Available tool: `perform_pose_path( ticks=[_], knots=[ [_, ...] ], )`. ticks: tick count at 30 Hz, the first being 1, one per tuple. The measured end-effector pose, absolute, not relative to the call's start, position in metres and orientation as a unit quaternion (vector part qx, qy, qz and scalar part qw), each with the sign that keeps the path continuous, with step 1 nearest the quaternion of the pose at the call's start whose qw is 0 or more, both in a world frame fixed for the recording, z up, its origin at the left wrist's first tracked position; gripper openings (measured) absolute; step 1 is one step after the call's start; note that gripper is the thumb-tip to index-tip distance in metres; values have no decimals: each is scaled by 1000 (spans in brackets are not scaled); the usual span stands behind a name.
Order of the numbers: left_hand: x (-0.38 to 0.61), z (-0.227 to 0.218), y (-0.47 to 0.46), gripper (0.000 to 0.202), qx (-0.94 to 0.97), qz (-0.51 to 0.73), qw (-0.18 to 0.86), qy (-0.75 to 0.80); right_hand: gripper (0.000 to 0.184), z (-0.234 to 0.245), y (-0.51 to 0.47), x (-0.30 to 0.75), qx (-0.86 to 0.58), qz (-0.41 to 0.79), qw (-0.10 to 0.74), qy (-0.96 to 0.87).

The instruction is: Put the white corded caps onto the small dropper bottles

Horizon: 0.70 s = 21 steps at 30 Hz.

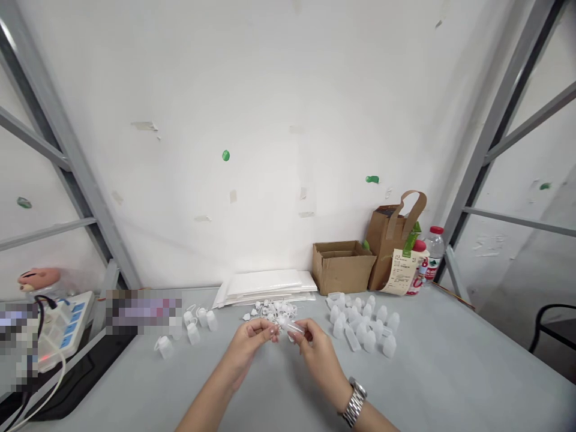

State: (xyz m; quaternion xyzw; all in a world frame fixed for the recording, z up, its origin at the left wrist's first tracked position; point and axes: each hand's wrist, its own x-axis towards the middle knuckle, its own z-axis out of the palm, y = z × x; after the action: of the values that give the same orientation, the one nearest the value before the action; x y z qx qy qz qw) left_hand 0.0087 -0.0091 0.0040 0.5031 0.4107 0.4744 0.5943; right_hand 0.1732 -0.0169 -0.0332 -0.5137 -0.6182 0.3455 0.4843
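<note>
Your left hand pinches a white cap; your right hand grips a clear bottle; few capped bottles stand leftward; many seemingly uncapped bottles remain rightward.

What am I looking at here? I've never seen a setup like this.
There's no robot: these are a person's own bare hands, filmed by one camera worn on the head, looking forward and down. The right hand, wearing a watch, holds a small clear bottle. The left hand is at its other end; what those fingers pinch is too small to tell. On the grey table, white caps lie just beyond the hands, loose bottles to the right and capped bottles to the left. Behind stand a cardboard box and paper bag.
</note>
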Motion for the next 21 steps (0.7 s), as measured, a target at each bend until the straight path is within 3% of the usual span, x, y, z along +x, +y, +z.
perform_pose_path(
  ticks=[4, 11, 16, 21],
  knots=[
    [9, -1, -5, 22, 439, 510, 627, 391, 12, -32, -19, 173, -525, 301, 482, -634],
    [2, -7, 2, 26, 337, 542, 637, 432, 22, -28, -19, 177, -519, 313, 509, -611],
    [-1, -11, 7, 9, 250, 580, 638, 441, 27, -27, -25, 173, -508, 316, 471, -648],
    [4, -16, 7, 14, 201, 576, 675, 416, 29, -27, -30, 170, -520, 300, 433, -672]
  ],
)
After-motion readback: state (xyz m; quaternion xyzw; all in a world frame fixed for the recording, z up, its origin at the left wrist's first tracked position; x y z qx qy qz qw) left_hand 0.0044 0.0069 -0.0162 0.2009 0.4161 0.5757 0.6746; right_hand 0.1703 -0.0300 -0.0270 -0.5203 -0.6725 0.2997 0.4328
